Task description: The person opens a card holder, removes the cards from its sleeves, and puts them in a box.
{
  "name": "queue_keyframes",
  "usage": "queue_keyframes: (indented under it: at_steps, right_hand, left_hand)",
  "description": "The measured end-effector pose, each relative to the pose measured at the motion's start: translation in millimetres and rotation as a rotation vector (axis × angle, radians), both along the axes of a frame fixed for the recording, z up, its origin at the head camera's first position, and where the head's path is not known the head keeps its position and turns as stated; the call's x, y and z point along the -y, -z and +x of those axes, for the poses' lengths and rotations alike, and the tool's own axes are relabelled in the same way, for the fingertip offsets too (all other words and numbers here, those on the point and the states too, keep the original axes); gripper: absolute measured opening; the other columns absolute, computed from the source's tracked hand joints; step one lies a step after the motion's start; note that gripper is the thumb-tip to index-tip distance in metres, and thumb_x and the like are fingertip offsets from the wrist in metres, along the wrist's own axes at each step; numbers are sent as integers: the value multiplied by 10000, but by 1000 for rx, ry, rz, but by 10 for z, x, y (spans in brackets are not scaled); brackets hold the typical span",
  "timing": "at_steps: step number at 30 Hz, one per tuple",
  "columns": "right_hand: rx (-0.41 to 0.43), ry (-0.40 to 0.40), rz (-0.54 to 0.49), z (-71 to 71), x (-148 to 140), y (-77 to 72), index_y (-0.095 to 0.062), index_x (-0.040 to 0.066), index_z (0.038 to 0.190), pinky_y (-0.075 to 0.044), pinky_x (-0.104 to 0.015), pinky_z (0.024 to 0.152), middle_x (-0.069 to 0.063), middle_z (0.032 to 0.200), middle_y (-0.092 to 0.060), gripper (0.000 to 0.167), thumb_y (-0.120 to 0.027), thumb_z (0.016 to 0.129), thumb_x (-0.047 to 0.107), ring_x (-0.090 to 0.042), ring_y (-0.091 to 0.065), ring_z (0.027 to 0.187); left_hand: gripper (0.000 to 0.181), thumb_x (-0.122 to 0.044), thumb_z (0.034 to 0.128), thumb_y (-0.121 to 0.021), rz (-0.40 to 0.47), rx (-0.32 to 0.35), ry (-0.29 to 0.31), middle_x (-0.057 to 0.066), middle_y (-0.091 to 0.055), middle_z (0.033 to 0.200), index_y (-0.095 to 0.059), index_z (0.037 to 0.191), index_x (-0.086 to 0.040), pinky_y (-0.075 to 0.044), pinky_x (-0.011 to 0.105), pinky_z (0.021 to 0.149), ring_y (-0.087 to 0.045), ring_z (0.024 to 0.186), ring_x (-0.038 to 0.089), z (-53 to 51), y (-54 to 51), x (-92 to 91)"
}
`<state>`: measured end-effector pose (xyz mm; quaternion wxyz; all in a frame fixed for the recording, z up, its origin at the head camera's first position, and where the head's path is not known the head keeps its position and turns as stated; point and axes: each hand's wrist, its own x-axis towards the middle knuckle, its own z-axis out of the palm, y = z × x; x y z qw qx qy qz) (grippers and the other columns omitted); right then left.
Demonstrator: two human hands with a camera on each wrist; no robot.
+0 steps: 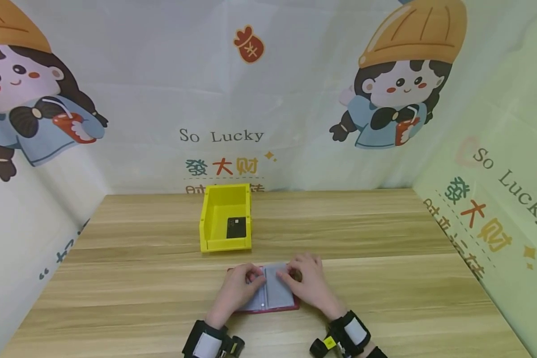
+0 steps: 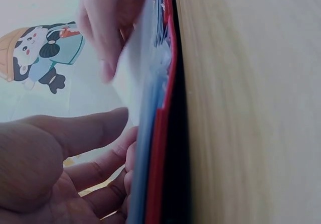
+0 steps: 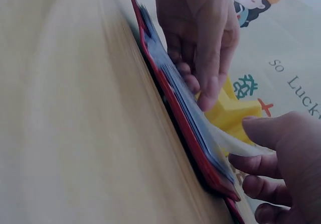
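A small card holder (image 1: 279, 293) lies open on the table, with a red cover and clear plastic sleeves. My left hand (image 1: 239, 288) rests on its left side, fingers loosely bent. In the left wrist view the left thumb (image 2: 100, 128) stands apart from the sleeves, while the fingertips meet them. My right hand (image 1: 311, 283) is at the upper right corner of the holder. Seen from the right wrist, a raised translucent sleeve (image 3: 235, 142) runs between the thumb and forefinger of that hand. Whether any sleeve holds a card cannot be made out.
Beyond the card holder stands a yellow bin (image 1: 225, 244) with a black card (image 1: 236, 228) inside, leaning to its right side. The wooden table (image 1: 362, 228) ends at a printed cloth backdrop (image 1: 295, 99) behind and on both sides.
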<state>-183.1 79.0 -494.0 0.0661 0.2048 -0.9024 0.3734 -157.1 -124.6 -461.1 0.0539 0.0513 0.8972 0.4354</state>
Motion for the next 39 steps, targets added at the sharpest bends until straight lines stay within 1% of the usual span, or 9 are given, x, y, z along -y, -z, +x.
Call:
queue_keyframes:
  at_steps: [5,11,14,17,22,26,28,34,39]
  right_hand:
    - [-55,-24,-109,118,3,26,-731,199,813,-281,-372,876,90,861,-648,166,-675,952,270,-101,-535,906]
    - [-109,-131,-229,223,12,100,-719,141,822,-393,-304,847,72,877,-641,251,-558,1014,145,-59,-547,892]
    - [-129,-191,-252,249,34,132,-737,86,887,-434,-293,833,23,902,-652,263,-512,1024,85,-78,-557,898]
    - [-99,-230,-258,271,56,133,-758,69,982,-435,-279,828,0,938,-664,276,-488,1034,81,-81,-550,921]
    - [-37,-258,-207,300,73,107,-774,102,1069,-396,-246,825,32,961,-635,288,-489,1047,135,-55,-495,932]
    - [-69,-291,-134,304,77,99,-780,130,1112,-391,-275,863,47,981,-613,282,-508,1041,148,-73,-490,961]
    - [-80,-302,-92,298,77,107,-777,157,1136,-384,-294,876,54,990,-601,282,-511,1042,170,-81,-484,973]
    - [-104,-308,18,289,78,154,-768,211,1161,-335,-278,860,73,978,-542,279,-520,1045,261,-78,-423,963]
    - [-100,-305,86,306,95,146,-749,239,1205,-300,-269,872,82,986,-493,286,-532,1035,317,-79,-385,982]
  left_hand:
    - [150,-129,964,-645,14,-6,-6,51,-644,845,-718,1016,-10,-406,234,650,-517,749,136,-7,3,21]
    - [181,-178,981,-628,34,1,-41,53,-671,857,-736,990,-33,-425,270,677,-533,764,144,-15,-22,72]
    - [203,-196,997,-608,53,5,-58,50,-685,832,-743,952,-50,-438,282,697,-548,759,143,-23,-41,90]
    - [237,-209,1015,-583,81,5,-68,49,-692,789,-750,955,-52,-456,282,701,-569,742,138,-31,-84,101]
    - [281,-276,1006,-608,94,-5,-76,48,-702,740,-765,992,-43,-473,274,669,-614,695,139,-23,-179,105]
    - [355,-391,979,-631,62,-11,-86,53,-710,734,-778,1005,-69,-442,273,639,-611,651,128,-10,-235,113]
    - [336,-391,968,-649,45,-15,-94,52,-709,732,-786,1004,-87,-432,266,626,-599,637,122,-1,-256,119]
    - [140,-166,902,-726,-13,-42,-131,49,-700,763,-776,944,-42,-453,253,584,-569,648,122,26,-265,160]
    - [204,-104,839,-779,-64,-21,-178,78,-692,799,-744,993,25,-460,257,592,-571,687,140,22,-231,211]
